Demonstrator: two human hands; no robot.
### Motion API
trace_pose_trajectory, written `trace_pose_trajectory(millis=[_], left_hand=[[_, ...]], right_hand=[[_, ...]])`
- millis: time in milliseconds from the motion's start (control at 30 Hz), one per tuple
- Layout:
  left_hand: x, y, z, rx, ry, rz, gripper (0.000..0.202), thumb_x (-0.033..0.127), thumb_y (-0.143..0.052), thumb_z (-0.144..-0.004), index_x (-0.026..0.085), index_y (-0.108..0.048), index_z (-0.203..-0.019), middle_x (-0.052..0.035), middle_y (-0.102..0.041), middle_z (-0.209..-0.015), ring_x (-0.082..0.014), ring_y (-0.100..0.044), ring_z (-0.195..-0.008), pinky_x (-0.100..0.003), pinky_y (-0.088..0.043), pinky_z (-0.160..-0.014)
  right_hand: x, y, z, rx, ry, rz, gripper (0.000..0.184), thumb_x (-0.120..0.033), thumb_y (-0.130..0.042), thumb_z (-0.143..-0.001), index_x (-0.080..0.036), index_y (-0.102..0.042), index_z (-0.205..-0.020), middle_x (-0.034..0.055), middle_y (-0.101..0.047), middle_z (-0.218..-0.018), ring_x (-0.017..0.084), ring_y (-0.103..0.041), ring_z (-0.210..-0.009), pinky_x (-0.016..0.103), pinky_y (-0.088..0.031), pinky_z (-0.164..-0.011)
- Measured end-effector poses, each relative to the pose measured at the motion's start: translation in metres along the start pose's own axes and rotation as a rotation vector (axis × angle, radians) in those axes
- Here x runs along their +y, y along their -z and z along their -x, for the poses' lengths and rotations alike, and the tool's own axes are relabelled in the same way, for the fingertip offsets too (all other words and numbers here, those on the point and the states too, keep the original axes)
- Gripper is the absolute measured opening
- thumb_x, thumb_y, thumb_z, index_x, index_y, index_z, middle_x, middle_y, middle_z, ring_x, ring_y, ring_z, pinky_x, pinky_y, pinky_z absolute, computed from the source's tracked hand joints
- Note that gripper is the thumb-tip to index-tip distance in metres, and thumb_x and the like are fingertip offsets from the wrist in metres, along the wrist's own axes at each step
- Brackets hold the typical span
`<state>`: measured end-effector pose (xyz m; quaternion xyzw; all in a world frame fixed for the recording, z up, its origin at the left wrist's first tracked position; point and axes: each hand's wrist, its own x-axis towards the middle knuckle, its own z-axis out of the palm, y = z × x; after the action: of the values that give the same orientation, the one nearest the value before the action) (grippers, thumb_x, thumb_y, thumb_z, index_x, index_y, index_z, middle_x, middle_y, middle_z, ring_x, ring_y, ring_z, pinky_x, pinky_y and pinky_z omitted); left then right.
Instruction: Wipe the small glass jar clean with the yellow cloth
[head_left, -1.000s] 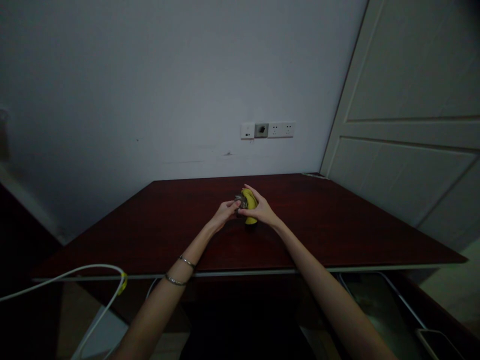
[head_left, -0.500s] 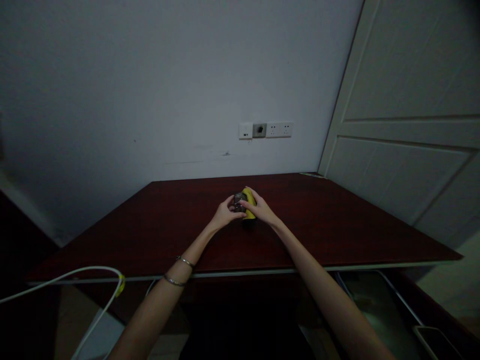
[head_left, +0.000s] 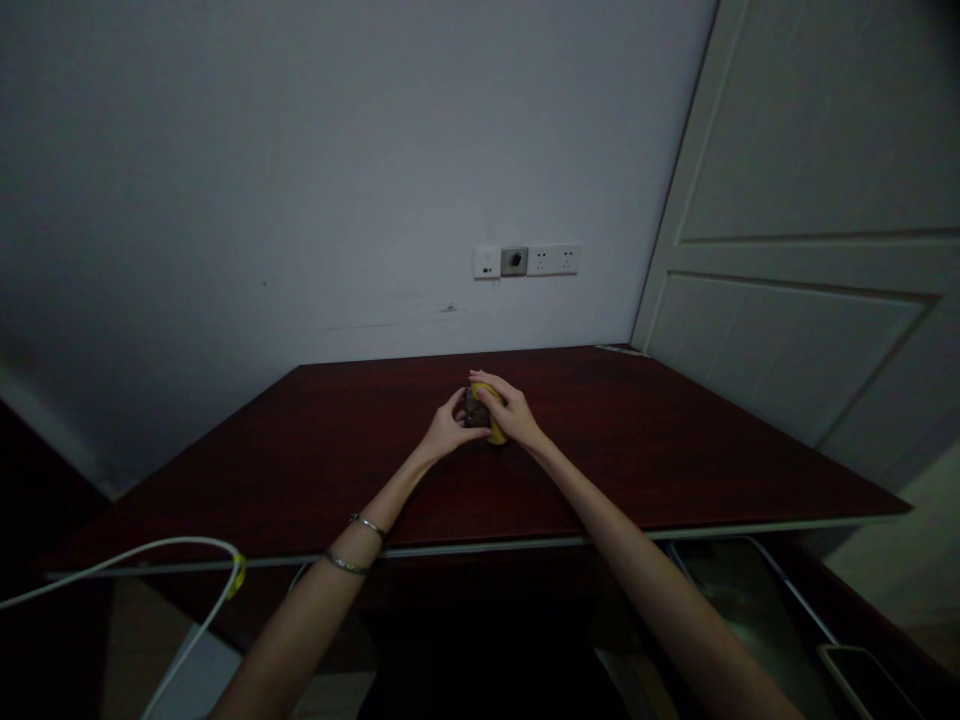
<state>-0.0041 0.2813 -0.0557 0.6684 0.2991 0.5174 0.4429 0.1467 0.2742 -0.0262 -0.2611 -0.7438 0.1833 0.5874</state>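
Over the middle of the dark red table, my left hand is closed around the left side of a small, dark brown, glossy, rounded object; its exact kind I cannot make out. A yellow cloth lies against the object's right side and top. My right hand grips this cloth and presses it on the object, its fingers reaching over the top. Both hands are close together, and they hide parts of the object and the cloth.
The reddish table meets a pale wall with a row of sockets. At right stands a white panelled door. A white cable loops over the front left edge. A phone-like device lies low at the right.
My right hand has slid the yellow cloth up and left, so its fingers now lie over the top of the dark object. My left hand keeps its hold. The view shifts slightly.
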Motion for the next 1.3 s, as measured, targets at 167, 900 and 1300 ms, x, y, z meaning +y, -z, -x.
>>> trace_pose_trajectory(millis=[167, 900, 1300], left_hand=[[-0.003, 0.000, 0.002, -0.028, -0.012, -0.094, 0.097, 0.018, -0.083, -0.042, 0.012, -0.041, -0.128, -0.0155, -0.053, -0.123, -0.0263, -0.054, -0.108, -0.038, -0.043, -0.095], [0.005, 0.000, -0.001, 0.083, -0.044, -0.138, 0.063, 0.010, -0.069, -0.054, 0.011, -0.051, -0.114, -0.0089, -0.062, -0.103, -0.0175, -0.061, -0.086, -0.027, -0.049, -0.078], [0.010, -0.005, 0.000, 0.101, 0.089, 0.025, 0.088, 0.016, -0.082, -0.041, 0.008, -0.047, -0.121, -0.0160, -0.056, -0.118, -0.0240, -0.059, -0.099, -0.037, -0.046, -0.090]], right_hand=[[0.011, -0.001, -0.003, 0.037, -0.174, -0.003, 0.035, -0.041, -0.041, -0.087, -0.020, -0.063, -0.104, 0.0063, -0.066, -0.105, 0.019, -0.061, -0.098, 0.036, -0.046, -0.089], [-0.014, -0.019, 0.005, -0.019, 0.116, 0.334, 0.029, -0.027, -0.047, -0.085, -0.021, -0.062, -0.109, 0.0081, -0.056, -0.123, 0.023, -0.043, -0.123, 0.043, -0.033, -0.105], [-0.003, -0.008, -0.006, 0.123, -0.107, -0.057, 0.033, -0.042, -0.048, -0.084, -0.020, -0.066, -0.102, 0.0074, -0.063, -0.113, 0.020, -0.057, -0.108, 0.036, -0.041, -0.098]])
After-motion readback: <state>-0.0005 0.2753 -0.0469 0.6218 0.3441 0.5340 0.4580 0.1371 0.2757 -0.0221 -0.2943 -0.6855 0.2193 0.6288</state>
